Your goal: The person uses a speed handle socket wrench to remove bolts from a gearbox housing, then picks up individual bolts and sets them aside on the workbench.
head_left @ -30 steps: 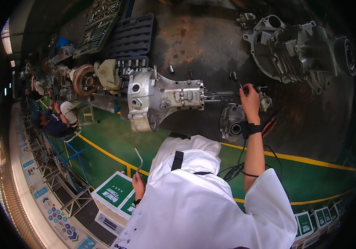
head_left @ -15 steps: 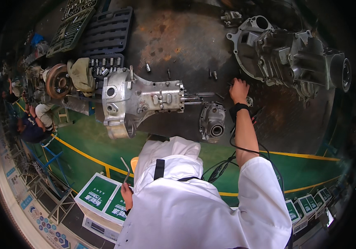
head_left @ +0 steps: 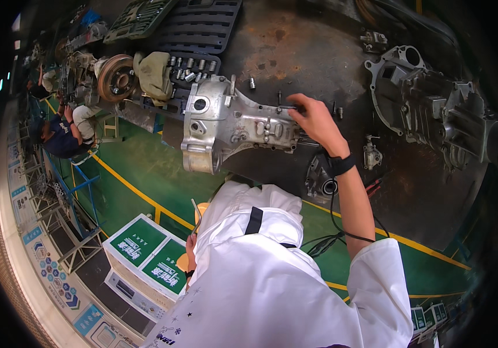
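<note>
A silver gearbox housing (head_left: 249,124) lies on its side on the dark bench. My right hand (head_left: 321,124) is over the housing's right end, thumb and fingers pinched together. A small dark piece shows at the fingertips, too small to name. Below my right wrist, a smaller end housing (head_left: 317,177) with a round opening is partly hidden. My left hand (head_left: 191,246) hangs low by my side, closed round a bent metal bar (head_left: 197,213). Near the housing lie a loose socket (head_left: 253,83), a bolt (head_left: 280,97) and another small socket (head_left: 340,113).
Another gearbox (head_left: 434,110) lies at the right, with a small metal fitting (head_left: 372,153) beside it. Behind are sockets in a dark tool case (head_left: 197,29), a cloth (head_left: 155,75) and a rusty disc (head_left: 117,78). A black cable (head_left: 333,235) hangs by my right arm. A co-worker (head_left: 63,133) sits far left.
My right hand has moved left from the bare bench to the gearbox housing's right end. The view has shifted. My left hand still holds the bent bar low at my side.
</note>
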A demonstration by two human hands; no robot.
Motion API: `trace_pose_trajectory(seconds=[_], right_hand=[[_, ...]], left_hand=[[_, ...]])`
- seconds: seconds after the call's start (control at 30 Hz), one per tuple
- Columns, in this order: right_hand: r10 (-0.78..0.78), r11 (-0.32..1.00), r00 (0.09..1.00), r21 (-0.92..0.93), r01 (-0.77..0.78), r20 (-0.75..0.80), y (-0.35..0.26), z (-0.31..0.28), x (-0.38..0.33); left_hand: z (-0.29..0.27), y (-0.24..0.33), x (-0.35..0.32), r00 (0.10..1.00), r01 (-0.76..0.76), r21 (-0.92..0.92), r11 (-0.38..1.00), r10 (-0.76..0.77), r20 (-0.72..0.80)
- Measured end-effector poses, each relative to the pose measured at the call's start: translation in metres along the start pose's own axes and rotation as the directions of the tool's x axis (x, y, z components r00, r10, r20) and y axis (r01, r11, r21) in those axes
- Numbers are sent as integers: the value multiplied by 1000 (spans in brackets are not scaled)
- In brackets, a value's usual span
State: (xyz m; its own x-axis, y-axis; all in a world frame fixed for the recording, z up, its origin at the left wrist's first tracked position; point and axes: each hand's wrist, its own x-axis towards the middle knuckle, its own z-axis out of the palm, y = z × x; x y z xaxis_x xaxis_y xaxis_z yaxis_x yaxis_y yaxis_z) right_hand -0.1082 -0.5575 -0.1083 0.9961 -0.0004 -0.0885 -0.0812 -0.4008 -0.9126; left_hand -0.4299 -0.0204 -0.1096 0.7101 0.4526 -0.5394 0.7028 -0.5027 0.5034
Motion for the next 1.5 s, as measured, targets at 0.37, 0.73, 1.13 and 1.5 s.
trace_pose_trajectory(seconds=[0.37,0.73,1.13,1.5], right_hand=[[27,919,970,-387,71,240,0,75,74],[8,884,972,-455,102,233,-17,90,64],[-35,858,999,-512,50,38,9,110,40],[-59,961,973,-277,-5,-223,15,84,18]], left_hand=[[13,-25,-6,997,48,-83,995,-52,-51],[23,-40,-10,993,80,-140,987,-91,-77],[21,-41,3,996,58,-120,991,-65,-53],[12,-30,18,1000,10,-22,1000,-11,-26]])
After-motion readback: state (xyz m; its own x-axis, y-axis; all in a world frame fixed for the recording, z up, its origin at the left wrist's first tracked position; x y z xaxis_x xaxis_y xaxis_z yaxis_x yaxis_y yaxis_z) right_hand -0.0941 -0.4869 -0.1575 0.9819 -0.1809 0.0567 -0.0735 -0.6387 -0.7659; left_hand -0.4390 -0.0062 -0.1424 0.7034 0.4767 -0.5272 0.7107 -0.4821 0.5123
